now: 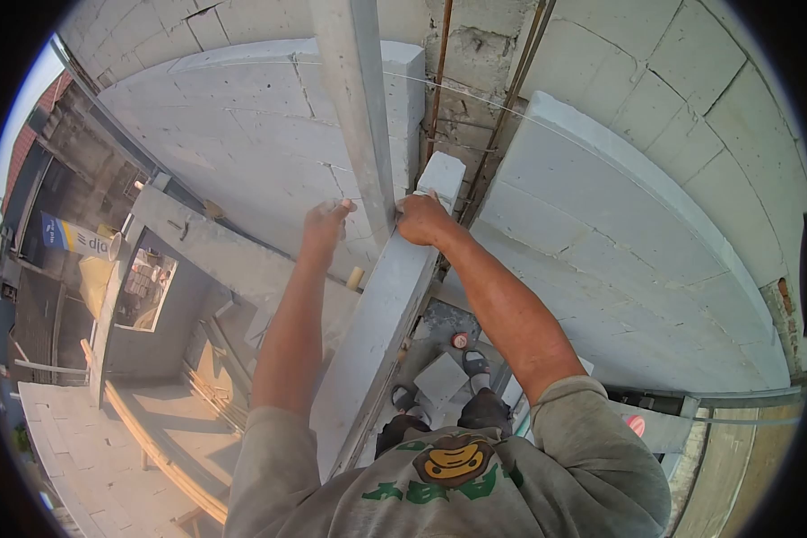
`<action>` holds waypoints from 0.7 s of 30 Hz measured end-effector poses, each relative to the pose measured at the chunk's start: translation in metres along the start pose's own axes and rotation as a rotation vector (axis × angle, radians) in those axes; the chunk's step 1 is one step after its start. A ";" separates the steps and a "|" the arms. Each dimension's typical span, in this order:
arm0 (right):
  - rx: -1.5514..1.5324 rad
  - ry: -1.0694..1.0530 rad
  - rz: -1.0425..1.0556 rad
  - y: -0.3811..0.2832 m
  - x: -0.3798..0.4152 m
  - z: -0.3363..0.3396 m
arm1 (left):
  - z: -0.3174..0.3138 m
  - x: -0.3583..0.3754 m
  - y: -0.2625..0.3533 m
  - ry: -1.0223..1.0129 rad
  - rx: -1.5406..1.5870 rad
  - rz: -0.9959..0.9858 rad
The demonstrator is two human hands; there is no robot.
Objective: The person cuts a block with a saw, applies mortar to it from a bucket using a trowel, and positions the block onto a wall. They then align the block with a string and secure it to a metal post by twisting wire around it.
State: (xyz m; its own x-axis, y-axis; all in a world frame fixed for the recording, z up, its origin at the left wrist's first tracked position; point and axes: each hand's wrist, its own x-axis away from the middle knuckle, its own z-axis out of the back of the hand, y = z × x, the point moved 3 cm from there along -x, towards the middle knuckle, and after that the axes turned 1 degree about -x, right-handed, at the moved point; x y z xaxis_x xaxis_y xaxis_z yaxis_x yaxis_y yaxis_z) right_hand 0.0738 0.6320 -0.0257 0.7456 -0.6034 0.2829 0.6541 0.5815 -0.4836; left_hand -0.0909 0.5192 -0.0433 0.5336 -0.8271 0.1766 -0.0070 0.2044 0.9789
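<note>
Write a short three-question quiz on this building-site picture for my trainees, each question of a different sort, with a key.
1. True or false: both hands grip the metal bar.
2. What does the right hand rest on? A) block B) bucket C) ladder
3. Fill in: a thin ___ is stretched across the walls.

Key: 1 false, since only the left hand is at the bar; 2 A; 3 string.

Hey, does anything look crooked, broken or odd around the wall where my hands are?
Nothing looks clearly damaged. The left hand and right hand hold a long straightedge against the block wall. Only rough mortar around the rebar looks ragged.
</note>
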 end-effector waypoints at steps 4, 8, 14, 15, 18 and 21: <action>0.062 0.071 0.033 0.002 -0.003 -0.012 | -0.004 -0.009 0.008 0.001 0.003 0.010; 0.001 0.355 0.026 0.007 -0.004 -0.011 | -0.005 -0.027 0.031 -0.018 -0.189 -0.120; -0.285 0.351 -0.054 0.006 0.012 0.006 | -0.015 -0.022 0.080 -0.031 -0.203 -0.243; -0.398 0.375 -0.032 0.004 0.018 0.013 | -0.016 -0.025 0.086 -0.044 -0.202 -0.249; -0.610 0.517 0.093 -0.013 0.035 0.032 | -0.007 -0.027 0.113 -0.025 -0.049 -0.283; -0.683 0.652 0.151 -0.029 0.049 0.050 | -0.002 -0.015 0.134 0.000 -0.194 -0.286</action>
State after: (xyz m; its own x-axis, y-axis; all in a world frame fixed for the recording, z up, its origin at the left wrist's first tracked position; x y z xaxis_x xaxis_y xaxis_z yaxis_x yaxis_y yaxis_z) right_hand 0.0976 0.6135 0.0438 0.4636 -0.8532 -0.2390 0.1873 0.3580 -0.9147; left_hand -0.0981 0.5607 0.0854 0.4907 -0.8654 -0.1017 0.3036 0.0604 0.9509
